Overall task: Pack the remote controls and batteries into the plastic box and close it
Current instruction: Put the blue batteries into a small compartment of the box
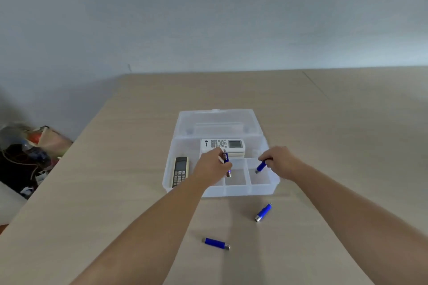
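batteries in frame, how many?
4. One in the left hand over the box's middle small compartment, one in the right hand over the right compartment, two on the table in front. Hands may hide more.

Two bare forearms come into the picture from the near edge, one from the near left and one from the near right. Neither shows a sleeve, a watch, a bracelet or a glove. The left hand and the right hand are bare as well, with no ring to be seen. The fingernails are short and plain where they show.
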{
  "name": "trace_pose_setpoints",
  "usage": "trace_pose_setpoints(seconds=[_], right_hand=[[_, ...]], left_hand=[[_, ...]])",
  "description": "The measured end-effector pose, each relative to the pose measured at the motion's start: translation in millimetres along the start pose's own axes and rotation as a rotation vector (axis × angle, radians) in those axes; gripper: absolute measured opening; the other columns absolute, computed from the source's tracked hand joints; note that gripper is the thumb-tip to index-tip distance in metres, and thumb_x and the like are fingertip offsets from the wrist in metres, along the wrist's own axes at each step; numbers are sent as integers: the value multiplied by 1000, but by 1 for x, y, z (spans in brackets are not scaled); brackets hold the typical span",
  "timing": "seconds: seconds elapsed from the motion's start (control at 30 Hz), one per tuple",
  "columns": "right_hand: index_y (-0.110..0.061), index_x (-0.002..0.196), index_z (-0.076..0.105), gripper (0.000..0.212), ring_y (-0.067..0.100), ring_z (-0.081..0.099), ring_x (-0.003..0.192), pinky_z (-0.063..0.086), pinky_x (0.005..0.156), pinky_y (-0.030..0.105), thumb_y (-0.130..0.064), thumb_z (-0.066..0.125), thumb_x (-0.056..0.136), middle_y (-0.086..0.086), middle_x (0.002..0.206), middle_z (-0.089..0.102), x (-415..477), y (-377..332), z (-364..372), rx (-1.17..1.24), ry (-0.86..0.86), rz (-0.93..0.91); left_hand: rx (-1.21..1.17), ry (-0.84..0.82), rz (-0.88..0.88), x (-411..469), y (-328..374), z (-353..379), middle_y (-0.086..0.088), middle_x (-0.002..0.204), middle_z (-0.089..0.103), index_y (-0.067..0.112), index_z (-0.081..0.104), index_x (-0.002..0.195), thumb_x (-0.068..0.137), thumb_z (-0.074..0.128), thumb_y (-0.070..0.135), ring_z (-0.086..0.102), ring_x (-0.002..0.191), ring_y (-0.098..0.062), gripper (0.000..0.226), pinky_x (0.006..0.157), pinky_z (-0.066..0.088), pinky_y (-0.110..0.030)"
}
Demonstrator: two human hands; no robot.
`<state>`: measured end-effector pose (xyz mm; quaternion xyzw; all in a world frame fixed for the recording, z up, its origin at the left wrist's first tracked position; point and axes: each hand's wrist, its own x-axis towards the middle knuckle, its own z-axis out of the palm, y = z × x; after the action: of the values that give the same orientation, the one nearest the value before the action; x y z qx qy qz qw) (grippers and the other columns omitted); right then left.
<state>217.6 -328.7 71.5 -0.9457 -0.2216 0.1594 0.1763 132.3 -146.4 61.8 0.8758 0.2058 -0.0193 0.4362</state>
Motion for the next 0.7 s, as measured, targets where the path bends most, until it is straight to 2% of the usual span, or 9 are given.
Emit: trace_pose_setpoints(seconds=[0.1,0.17,0.2,0.27,0.3,0.37,0.47,0.6,0.7], right_hand=[[-5,113,60,29,21,52,84,43,69,24,2,43,90,15,117,63,10,15,-7,-10,-19,55],[-3,111,59,28,22,50,86,40,60,13,3,43,89,8,107,62,18,17,-7,-100,-58,48],[-1,111,60,28,23,53,90,40,60,11,3,43,89,6,103,62,22,16,-6,-153,-88,34],[0,99,63,22,30,59,96,42,68,23,5,45,87,10,99,64,33,9,-1,-267,-160,17],[-1,82,61,17,32,59,85,40,65,28,6,46,87,13,85,62,39,7,4,-333,-200,17],[-9,57,39,34,23,43,55,33,50,24,5,48,87,6,61,41,51,6,17,-415,-249,31],[-12,54,32,41,12,30,48,26,43,21,5,47,88,2,58,32,59,5,33,-502,-323,-4],[-11,54,32,40,15,35,52,45,61,30,11,48,83,3,60,33,63,9,52,-564,-360,-48],[-3,66,49,21,27,54,79,50,74,36,10,48,83,8,73,50,62,16,60,-578,-314,-68]], left_hand=[[-21,-95,15,14,16,26,-11,94,71,16,51,81,88,50,21,74,77,-25,8,62,53,-28],[60,-127,41,25,23,41,-12,95,73,16,53,79,88,50,24,72,86,-24,13,73,54,-33],[104,-132,57,30,24,47,-11,92,72,15,53,76,88,52,25,67,85,-24,16,72,51,-33],[114,-109,67,40,24,55,-5,76,63,17,48,66,88,55,25,55,77,-21,24,62,41,-25],[100,-89,64,44,23,58,0,68,56,18,46,64,88,57,24,51,75,-19,27,57,37,-21],[60,-32,63,53,22,60,7,61,48,15,50,68,87,58,21,49,71,-18,21,54,33,-17],[33,8,76,65,17,61,9,59,48,17,50,68,86,58,20,47,65,-15,20,53,34,-17],[-32,-2,82,72,4,65,4,66,55,14,51,71,85,59,19,49,63,-15,17,57,38,-20],[-92,-16,82,73,-3,67,-2,69,59,12,54,72,84,59,19,53,65,-17,15,63,43,-27]])
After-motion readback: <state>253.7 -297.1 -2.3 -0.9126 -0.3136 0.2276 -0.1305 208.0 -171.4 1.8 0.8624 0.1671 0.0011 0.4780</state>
